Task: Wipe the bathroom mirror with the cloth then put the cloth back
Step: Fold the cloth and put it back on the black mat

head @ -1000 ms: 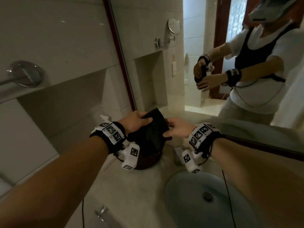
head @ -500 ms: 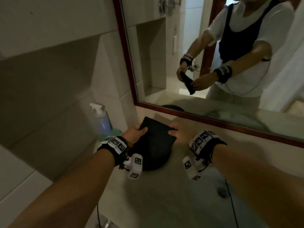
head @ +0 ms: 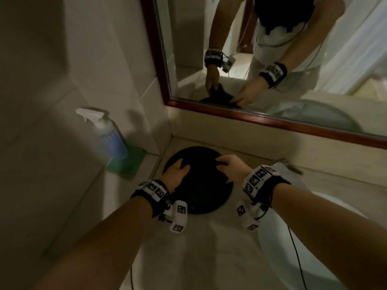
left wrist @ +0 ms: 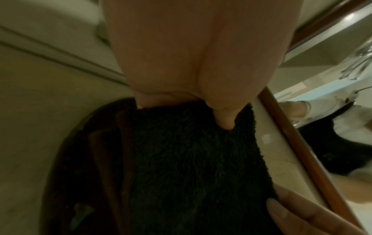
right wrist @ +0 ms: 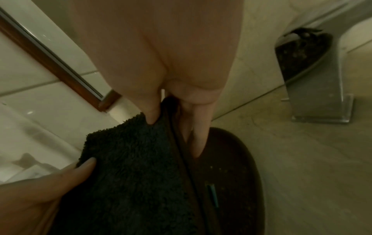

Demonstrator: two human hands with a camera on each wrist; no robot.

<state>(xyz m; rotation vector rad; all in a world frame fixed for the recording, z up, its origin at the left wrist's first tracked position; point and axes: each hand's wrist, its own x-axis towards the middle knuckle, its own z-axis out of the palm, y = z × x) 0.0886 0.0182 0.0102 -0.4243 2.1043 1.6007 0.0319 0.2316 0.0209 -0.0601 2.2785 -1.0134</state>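
Down comes the cloth (head: 201,181): a second ago I was holding it up in front of the mirror (head: 272,59), half a second ago it was hanging just over the counter, and now I am laying it onto the dark round tray (head: 209,206) in the corner. My view is dropping with it, so the mirror is sliding toward the top of the head picture and the counter (head: 199,248) is filling the bottom.

That tells me the wiping part is, by my reading, behind me and I am doing the put-back.

Both hands are still on the fabric. My left hand (head: 178,174) is clamped on the near left edge, thumb on top pressing into the pile, fingers underneath. My right hand (head: 230,167) is pinching the far right edge the same way, thumb dug into the terry, fingers curled beneath against the tray. The cloth is lying folded between them, draped over the tray rather than flat; the tray's right side is showing bare in the right wrist view.

Off to the left the spray bottle (head: 109,132) is standing on a green sponge (head: 127,164), well clear. The tap (right wrist: 318,89) is standing just beyond the tray.

What is remaining, I judge, is letting go and drawing both hands out.
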